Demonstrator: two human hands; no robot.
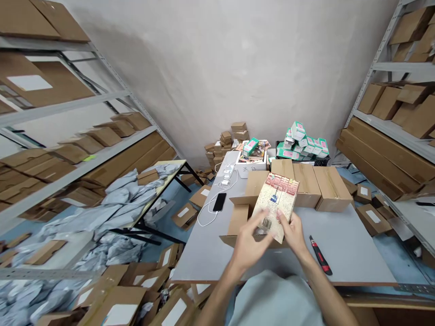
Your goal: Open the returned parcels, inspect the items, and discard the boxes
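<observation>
A book (279, 192) with a cream cover, a red patterned band along its top and a barcode low down is held tilted over an open cardboard box (239, 217). My right hand (292, 231) grips the book's right edge, thumb on the cover and the other fingers mostly hidden behind it. At the lower left of the book is my left hand (249, 242), its thumb and forefinger spread apart near the barcode and slightly blurred. Whether it touches the cover I cannot tell. The book and my hands hide part of the box.
Closed cartons (333, 188) line the far side of the grey table (200, 253). A red and black utility knife (320, 256) lies at the right, a phone (219, 202) on a white cable at the left. Behind stand a white bin (250, 169) and green-white boxes (299, 131).
</observation>
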